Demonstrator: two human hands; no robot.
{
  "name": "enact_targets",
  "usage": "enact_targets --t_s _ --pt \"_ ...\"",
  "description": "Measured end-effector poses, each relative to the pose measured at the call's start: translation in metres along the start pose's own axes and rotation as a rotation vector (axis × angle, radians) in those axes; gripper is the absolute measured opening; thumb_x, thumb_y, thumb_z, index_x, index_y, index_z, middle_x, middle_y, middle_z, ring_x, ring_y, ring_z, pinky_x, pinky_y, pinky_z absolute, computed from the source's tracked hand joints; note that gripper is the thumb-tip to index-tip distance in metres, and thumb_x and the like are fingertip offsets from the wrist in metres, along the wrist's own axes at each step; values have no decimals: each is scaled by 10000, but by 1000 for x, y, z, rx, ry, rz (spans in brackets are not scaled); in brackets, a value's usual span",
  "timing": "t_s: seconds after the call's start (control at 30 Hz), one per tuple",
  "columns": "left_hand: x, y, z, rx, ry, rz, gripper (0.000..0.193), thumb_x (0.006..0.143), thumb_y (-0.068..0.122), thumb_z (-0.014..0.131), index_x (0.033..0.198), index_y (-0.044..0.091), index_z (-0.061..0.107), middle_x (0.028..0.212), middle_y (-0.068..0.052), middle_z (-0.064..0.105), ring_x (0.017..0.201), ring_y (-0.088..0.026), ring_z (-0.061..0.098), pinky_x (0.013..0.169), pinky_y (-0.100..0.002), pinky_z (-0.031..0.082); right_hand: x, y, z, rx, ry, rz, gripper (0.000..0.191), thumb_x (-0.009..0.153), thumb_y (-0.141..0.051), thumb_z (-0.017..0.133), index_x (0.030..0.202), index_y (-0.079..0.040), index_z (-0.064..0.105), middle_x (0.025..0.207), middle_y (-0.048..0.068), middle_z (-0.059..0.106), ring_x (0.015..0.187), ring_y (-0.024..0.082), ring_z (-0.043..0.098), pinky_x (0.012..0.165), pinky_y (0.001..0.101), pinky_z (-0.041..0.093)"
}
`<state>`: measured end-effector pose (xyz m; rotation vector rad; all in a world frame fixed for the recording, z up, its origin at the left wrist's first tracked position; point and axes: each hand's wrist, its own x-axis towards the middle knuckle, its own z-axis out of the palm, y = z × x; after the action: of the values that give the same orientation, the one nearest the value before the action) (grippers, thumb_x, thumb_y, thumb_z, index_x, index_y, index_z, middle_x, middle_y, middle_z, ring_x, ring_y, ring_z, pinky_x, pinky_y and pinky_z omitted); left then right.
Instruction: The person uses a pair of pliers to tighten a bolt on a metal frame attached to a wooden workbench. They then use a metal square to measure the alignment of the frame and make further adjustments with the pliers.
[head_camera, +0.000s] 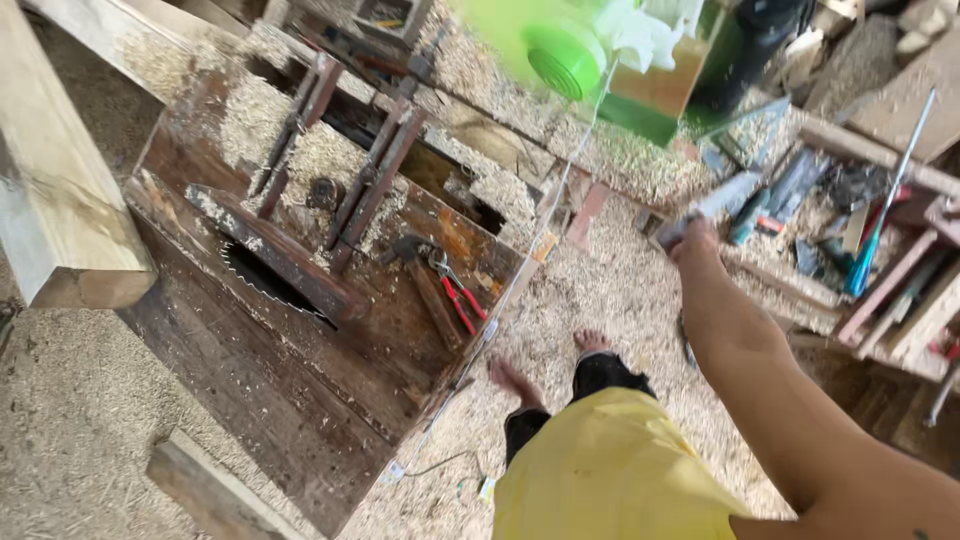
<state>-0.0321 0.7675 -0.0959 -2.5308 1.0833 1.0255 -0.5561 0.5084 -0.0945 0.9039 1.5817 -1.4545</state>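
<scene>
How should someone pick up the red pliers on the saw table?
Probably by the red handles of the pliers, coming from above on the side nearer the table's edge. They lie flat with the handles spread toward that edge, well away from the saw blade; the metal jaws point toward the hammer.

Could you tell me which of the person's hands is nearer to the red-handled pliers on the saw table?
Only the right hand shows, stretched toward the tool shelf, well right of the red-handled pliers. The left hand is out of view, so no comparison is possible.

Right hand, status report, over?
Right hand outstretched, fingers on a grey flat tool at the cluttered bench. Left hand unseen. Sawdust underfoot; saw table alongside.
</scene>
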Motion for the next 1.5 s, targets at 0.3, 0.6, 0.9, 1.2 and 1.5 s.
enact_targets --t_s 0.3,0.6,0.9,1.2,1.5 --pt "29 24 -3 -50 -49 149 559 925 425 671 1312 32 582 1079 -175 607 966 -277 576 848 -414 489 -9 -28 -40 69 -31 -158 383 990 -526 603 1017 -168 470 788 -15 418 699 149 382 637 323 357" --pt "82 102 -72 -657 142 521 489 937 371 671 1255 -1 652 946 -152 782 852 -207 744 778 -335 569 -51 118 -157 -262 -480 -5 288 1000 -388 508 779 -223 425 564 -71 263 457 92 245 436 296 228" --pt "-25 158 -130 -447 194 1216 363 976 284 676 1272 76 714 1177 -169 748 1077 -322 714 937 -396 569 -63 138 -134 -1436 -993 -5 205 953 -182 594 961 -17 714 519 2 346 422 131 293 383 318 239" --pt "40 96 -200 -205 248 1471 587 805 424 772 1273 77 695 1362 -138 632 1381 -337 484 1185 -510 339 -220 263 -44 -1809 -1364 193 326 931 -140 574 1104 63 760 543 -3 451 385 114 421 356 280 369" --pt "134 -13 -237 -107 128 1439 483 928 453 700 1272 116 724 995 -80 633 1017 -278 605 1014 -421 477 -274 363 5 -1759 -1551 715 395 977 -149 579 1153 166 739 551 49 565 415 130 502 412 279 443"
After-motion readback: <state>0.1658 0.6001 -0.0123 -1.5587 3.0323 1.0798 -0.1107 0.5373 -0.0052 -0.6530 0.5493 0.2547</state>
